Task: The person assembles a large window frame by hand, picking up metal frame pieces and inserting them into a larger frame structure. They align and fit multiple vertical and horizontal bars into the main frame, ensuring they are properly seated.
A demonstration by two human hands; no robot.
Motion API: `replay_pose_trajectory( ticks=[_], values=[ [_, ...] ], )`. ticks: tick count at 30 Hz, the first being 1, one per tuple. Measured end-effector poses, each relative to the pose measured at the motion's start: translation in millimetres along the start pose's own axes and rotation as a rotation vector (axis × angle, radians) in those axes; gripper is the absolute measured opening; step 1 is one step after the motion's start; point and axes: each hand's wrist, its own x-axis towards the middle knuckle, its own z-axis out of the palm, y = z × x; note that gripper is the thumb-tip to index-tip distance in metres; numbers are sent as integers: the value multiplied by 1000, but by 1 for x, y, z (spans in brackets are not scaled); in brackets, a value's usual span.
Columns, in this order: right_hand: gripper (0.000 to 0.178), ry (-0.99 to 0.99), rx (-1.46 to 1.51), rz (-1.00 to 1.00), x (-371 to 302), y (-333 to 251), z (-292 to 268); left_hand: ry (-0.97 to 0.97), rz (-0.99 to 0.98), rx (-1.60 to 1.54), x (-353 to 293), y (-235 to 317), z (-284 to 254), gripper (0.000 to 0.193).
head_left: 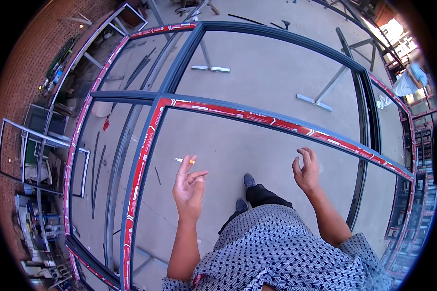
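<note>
Nearest the camera, the dark-blue-and-white patterned shirt (pixel 277 242) of the wearer spreads across the lower edge. At far left, a brick wall (pixel 22 92) curves along the rim, and in front of it stands a smaller frame (pixel 48 137), near a jumble of goods too small to tell apart. Next comes the large frame (pixel 250 115), dark grey with red printed strips along its bars; it spans most of the view, and both hands appear within its wide lower opening, apart from the bars. The left hand (pixel 188 191) is raised, its index and middle fingers pinching a cigarette (pixel 180 160), the orange end pointing right; its thumb and remaining fingers are loosely bent. Between the hands, lower down, two dark shoes (pixel 249 181) show against the grey floor (pixel 218 155). Farther right, the right hand (pixel 306 172) has its fingers curved and spaced from the thumb, gripping nothing visible, near the long red-striped crossbar. Beyond it, through the upper opening, shows a metal stand (pixel 314 102). At far right, a co-worker in a pale blue top (pixel 409 83) is beyond the large frame; below, red-striped frames (pixel 425 203) crowd the rim.
</note>
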Motion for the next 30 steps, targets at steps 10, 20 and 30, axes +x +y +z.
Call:
replay_pose_trajectory(
  ticks=[10, 20, 30],
  values=[
    [40, -129, 22, -271, 187, -63, 124, 707, -124, 738, 6, -63, -127, 60],
    [52, -545, -164, -211, 244, -125, 177, 868, -224, 920, 64, -72, -201, 56],
    [63, -550, -315, -103, 244, -134, 182, 560, -508, 982, 161, -81, -253, 56]
  ],
)
